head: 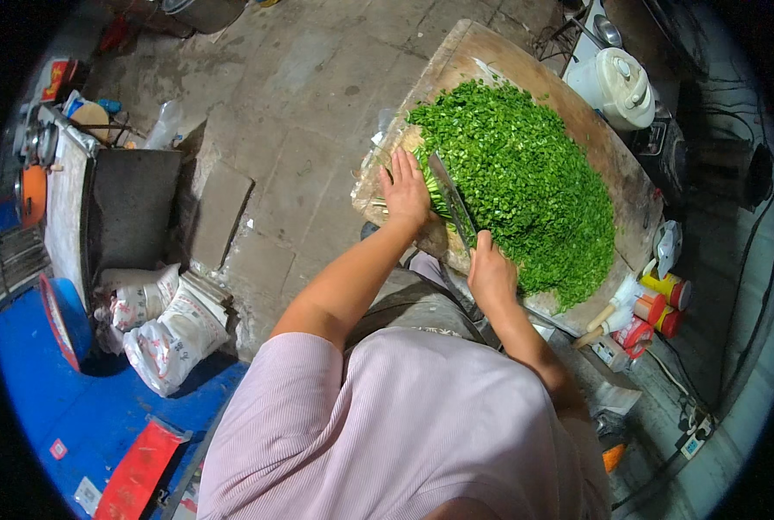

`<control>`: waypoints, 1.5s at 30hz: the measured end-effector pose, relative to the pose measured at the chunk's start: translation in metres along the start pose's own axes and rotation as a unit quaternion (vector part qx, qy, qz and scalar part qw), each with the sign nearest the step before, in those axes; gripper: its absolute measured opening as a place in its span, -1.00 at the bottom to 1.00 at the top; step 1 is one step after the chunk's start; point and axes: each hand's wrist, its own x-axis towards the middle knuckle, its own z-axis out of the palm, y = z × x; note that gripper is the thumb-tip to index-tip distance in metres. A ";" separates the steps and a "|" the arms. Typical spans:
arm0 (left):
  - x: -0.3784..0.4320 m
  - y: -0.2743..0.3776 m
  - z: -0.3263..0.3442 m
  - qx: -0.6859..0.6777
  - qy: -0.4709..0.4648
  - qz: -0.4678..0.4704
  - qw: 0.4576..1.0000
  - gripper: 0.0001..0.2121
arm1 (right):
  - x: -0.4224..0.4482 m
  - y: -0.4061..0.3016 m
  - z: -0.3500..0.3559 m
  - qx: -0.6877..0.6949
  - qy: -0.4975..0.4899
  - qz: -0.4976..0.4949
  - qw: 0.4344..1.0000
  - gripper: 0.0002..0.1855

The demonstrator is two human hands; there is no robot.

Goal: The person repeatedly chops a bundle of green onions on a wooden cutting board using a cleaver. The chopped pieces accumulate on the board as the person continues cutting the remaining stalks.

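My left hand (405, 192) lies over a bunch of green scallions (430, 177), holding it down near the left edge of a wooden cutting board (627, 195). In my right hand (493, 270) is the handle of a cleaver (450, 198). Its broad blade stands between the bunch and a big heap of chopped scallions (523, 188), just right of my left fingers. Bits of green cling to the blade. The heap covers much of the board. Pale stalk ends poke out left of my left hand, which hides part of the bunch.
Beyond the board's right side stands a white lidded pot (611, 88). Several jars (650, 305) and wooden-handled brushes (598, 318) crowd its near right corner. At left are white printed sacks (178, 338), a blue basin (68, 322) and a dark-sided table (133, 208).
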 end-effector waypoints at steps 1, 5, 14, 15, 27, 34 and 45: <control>0.000 0.001 0.001 0.012 0.006 0.001 1.000 -0.42 | 0.000 0.000 0.004 -0.005 -0.005 -0.001 1.000 -0.77; -0.006 0.008 -0.016 0.049 -0.009 0.009 0.999 -0.42 | 0.009 -0.003 0.001 -0.013 -0.044 0.009 0.999 -0.78; -0.002 0.009 0.002 0.059 0.037 0.004 0.998 -0.42 | 0.069 -0.008 0.027 -0.046 -0.072 0.002 0.996 -0.64; -0.002 0.007 0.004 0.058 0.048 0.004 0.997 -0.42 | 0.072 -0.007 0.037 -0.047 -0.058 0.001 0.997 -0.64; -0.003 0.001 0.006 0.033 0.037 -0.012 0.999 -0.43 | 0.054 -0.002 0.003 0.012 -0.017 -0.013 1.000 -0.75; -0.004 0.004 0.003 0.022 0.044 -0.010 0.999 -0.43 | 0.014 -0.011 -0.013 -0.012 -0.061 0.006 0.998 -0.76; -0.011 0.002 0.012 0.039 0.064 -0.017 0.997 -0.45 | 0.018 -0.011 0.003 -0.002 -0.017 -0.018 1.000 -0.76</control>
